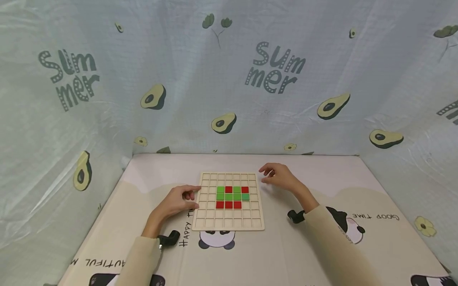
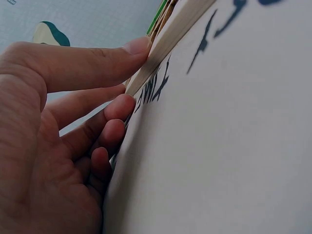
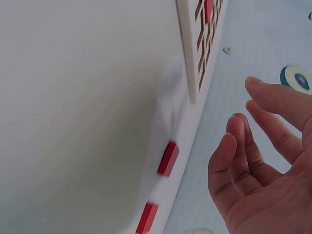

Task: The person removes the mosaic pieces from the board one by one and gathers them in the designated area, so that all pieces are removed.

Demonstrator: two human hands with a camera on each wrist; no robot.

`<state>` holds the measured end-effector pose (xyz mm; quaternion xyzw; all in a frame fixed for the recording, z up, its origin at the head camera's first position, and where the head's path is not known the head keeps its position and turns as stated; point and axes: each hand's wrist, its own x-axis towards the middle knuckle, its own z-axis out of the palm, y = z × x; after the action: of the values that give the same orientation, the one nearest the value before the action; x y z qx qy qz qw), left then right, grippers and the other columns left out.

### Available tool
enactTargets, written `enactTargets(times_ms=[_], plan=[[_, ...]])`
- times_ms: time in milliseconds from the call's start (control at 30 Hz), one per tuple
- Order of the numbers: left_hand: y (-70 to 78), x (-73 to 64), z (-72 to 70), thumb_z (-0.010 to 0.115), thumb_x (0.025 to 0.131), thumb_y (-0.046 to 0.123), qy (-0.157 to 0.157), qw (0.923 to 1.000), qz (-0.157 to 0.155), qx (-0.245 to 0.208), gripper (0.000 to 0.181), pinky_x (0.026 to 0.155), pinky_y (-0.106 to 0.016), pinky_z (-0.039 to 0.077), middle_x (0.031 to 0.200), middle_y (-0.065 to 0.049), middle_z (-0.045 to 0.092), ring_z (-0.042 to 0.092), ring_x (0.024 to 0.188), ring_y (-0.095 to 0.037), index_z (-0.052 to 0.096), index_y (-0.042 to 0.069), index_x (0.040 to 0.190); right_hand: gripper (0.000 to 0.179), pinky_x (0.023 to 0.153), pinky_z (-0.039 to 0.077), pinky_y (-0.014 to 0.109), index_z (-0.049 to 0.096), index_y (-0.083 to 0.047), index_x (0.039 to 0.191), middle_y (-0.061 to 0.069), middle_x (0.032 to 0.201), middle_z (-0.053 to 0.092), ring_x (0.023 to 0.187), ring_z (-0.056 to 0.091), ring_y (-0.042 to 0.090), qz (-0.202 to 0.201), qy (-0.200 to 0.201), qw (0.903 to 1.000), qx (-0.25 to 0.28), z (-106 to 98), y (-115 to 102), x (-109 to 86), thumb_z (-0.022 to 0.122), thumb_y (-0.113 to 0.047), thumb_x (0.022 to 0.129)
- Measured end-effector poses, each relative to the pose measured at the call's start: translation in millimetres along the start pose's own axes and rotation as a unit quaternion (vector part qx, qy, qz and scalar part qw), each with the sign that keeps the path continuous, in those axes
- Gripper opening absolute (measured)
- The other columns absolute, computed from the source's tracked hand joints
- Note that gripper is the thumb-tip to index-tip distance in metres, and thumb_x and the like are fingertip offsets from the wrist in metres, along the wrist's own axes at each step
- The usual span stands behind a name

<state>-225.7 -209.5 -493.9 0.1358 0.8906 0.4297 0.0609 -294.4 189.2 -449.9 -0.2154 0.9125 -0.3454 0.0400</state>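
Observation:
A square wooden grid board (image 1: 229, 224) lies flat on the table, with green tiles (image 1: 228, 196), red tiles (image 1: 229, 205) and one teal tile (image 1: 245, 196) set in its middle cells. My left hand (image 1: 177, 200) is at the board's left side, its straight thumb and index finger touching the edge at two spots. In the left wrist view, the thumb (image 2: 97, 63) lies against the wooden rim. Beyond the far right corner hovers my right hand (image 1: 280, 175), fingers loosely bent and nothing between them. Two red blocks (image 3: 168, 159) stand on the table in the right wrist view.
Black wrist cameras (image 1: 296, 217) sit at both wrists. The tablecloth (image 1: 250, 258) has printed pandas and lettering. A pale curtain (image 1: 186, 59) with avocado prints hangs behind the table and along both sides.

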Motion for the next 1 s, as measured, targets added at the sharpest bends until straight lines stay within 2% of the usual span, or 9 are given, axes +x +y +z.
enactTargets(times_ms=[333,600,1000], plan=[[1.3,0.6,-0.5,0.085,0.075,0.013,0.0,1.0,0.001,0.003,0.067,0.072,-0.026,0.041,0.089,-0.006,0.06,0.051,0.082,-0.016,0.064,0.002,0.138,0.031,0.081,0.053,0.031,0.072,-0.004,0.121,0.008,0.103,0.069,0.093,0.062,0.02,-0.023,-0.037,0.999,0.011,26.7,-36.1,19.7,0.076,-0.017,0.092],[2.2,1.0,-0.9,0.086,0.075,0.013,0.0,1.0,-0.001,0.0,0.068,0.072,-0.026,0.04,0.09,-0.007,0.059,0.05,0.083,-0.019,0.065,0.003,0.138,0.032,0.082,0.054,0.029,0.072,-0.005,0.122,0.007,0.105,0.07,0.093,0.063,0.019,-0.044,-0.073,0.9963,0.009,43.3,-62.3,34.5,0.075,-0.018,0.093],[0.8,1.0,0.6,0.086,0.075,0.014,-0.001,1.0,-0.009,0.002,0.067,0.071,-0.025,0.04,0.09,-0.006,0.059,0.051,0.082,-0.016,0.065,0.004,0.138,0.027,0.085,0.056,0.031,0.072,-0.006,0.121,0.007,0.108,0.071,0.099,0.067,0.022,-0.047,-0.098,0.9941,0.007,64.6,-82.9,47.4,0.071,-0.017,0.096]])
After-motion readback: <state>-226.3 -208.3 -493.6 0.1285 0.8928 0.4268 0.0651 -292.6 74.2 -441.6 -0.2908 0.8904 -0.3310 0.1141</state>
